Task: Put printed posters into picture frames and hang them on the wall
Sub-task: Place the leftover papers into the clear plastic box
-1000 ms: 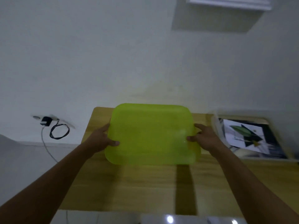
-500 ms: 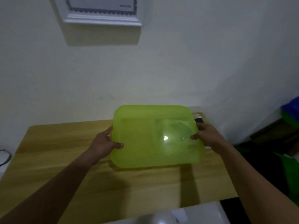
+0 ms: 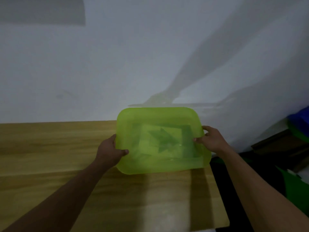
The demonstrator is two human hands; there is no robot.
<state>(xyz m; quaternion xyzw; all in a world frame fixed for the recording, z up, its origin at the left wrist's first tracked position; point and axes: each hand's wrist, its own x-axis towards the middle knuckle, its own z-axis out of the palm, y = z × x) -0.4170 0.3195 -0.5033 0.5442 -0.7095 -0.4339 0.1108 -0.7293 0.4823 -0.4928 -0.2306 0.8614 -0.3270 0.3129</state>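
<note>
A wooden worktop runs along a pale wall, its right end stopping short of a dark gap. Over that right end both hands hold a translucent lime-green lid, a rounded rectangle with its long axis running left to right and its face turned up toward the camera, the far edge reaching the wall line.

The left hand clamps the lid's left short edge, thumb lying on top near the lower left corner and the fingers tucked behind it. Through the green plastic shows a poster with dark triangular shapes, the largest pointing right; it lies roughly square to the lid. Whether it sits in a box beneath cannot be told, since the lid covers whatever is below.

The right hand grips the right short edge, thumb on the top face and fingers curled around the rim. Further right, off the worktop, blue and green things and a dark wooden piece lie blurred.
</note>
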